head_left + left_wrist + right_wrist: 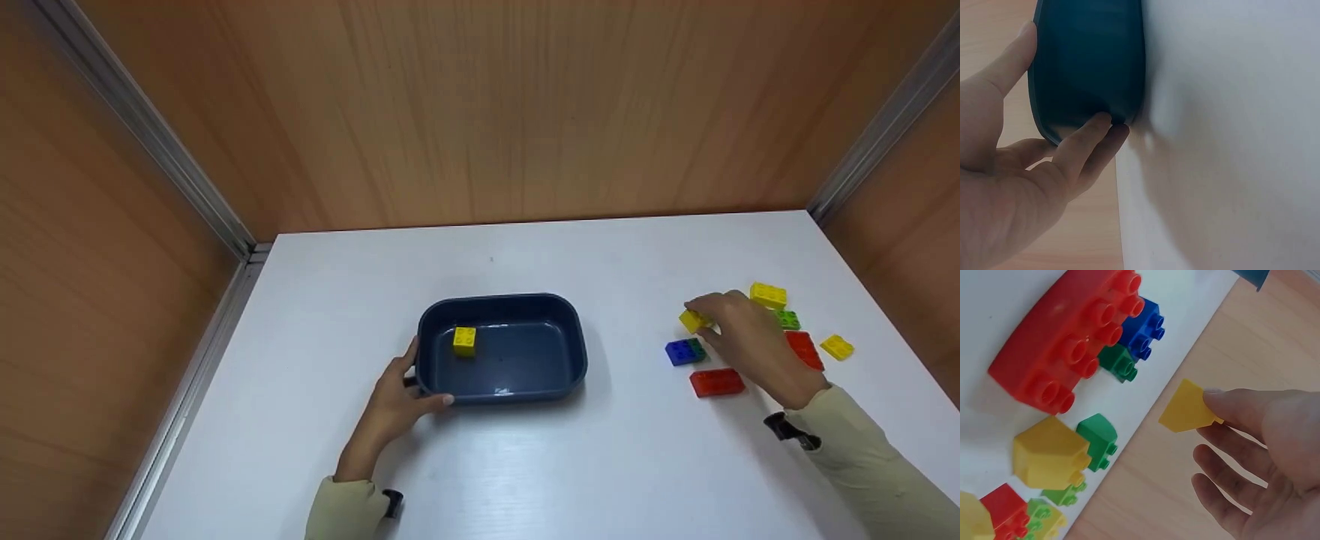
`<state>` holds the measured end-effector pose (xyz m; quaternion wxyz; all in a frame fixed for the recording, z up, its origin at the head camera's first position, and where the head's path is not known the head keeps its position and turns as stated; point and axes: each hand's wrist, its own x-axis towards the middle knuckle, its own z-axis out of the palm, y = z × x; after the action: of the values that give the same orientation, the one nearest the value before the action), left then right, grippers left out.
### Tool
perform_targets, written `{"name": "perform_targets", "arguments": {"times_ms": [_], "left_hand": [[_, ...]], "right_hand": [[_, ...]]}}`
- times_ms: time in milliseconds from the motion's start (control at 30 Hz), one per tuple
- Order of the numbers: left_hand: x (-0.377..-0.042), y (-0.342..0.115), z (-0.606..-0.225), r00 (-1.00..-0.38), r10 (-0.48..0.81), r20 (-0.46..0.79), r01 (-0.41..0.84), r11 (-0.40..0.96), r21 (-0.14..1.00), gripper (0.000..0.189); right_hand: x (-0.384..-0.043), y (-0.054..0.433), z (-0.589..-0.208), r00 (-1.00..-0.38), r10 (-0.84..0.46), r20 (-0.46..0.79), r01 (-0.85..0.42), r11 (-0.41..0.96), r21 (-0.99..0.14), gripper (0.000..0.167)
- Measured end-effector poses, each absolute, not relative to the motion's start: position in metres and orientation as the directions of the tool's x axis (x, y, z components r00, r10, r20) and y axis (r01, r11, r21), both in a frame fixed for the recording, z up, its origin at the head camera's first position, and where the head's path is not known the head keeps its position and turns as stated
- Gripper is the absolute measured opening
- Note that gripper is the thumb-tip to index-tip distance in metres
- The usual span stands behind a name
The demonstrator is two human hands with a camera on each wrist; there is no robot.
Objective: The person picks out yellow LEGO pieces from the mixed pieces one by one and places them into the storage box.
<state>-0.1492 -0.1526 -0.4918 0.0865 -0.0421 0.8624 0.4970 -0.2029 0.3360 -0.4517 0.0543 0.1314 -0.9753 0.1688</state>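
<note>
A dark blue rectangular dish (525, 367) stands on the white table, with one yellow toy brick (465, 341) in its left part. My left hand (393, 401) holds the dish at its left end, thumb along the front side and fingers about the end wall, as the left wrist view also shows. Over the table to the right, my right hand (746, 337) pinches another yellow toy brick (1188, 408) between thumb and index finger, slanted on one side. Just below that hand lie a blue brick (680, 352), a dark green brick (698, 349) and a red brick (718, 382).
Beyond and right of my right hand sit a yellow brick (769, 295), a green brick (788, 319), a red brick (805, 350) and a flatter yellow brick (837, 346). A wooden panel (480, 112) closes off the back, and others flank both sides.
</note>
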Motion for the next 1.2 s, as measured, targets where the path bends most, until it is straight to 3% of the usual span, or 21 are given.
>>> {"name": "perform_targets", "arguments": {"times_ms": [800,1200], "left_hand": [[-0.150,-0.156,-0.494,-0.986,0.026,-0.167,-0.132,0.499,0.856,0.110],[-0.150,-0.156,-0.493,-0.983,0.016,-0.180,-0.146,0.516,0.844,0.111]], "right_hand": [[-0.210,0.298,-0.451,-0.886,-0.391,0.248,-0.443,0.872,-0.207,0.044],[-0.208,0.277,-0.447,-0.884,-0.408,0.226,-0.452,0.870,-0.195,0.045]]}}
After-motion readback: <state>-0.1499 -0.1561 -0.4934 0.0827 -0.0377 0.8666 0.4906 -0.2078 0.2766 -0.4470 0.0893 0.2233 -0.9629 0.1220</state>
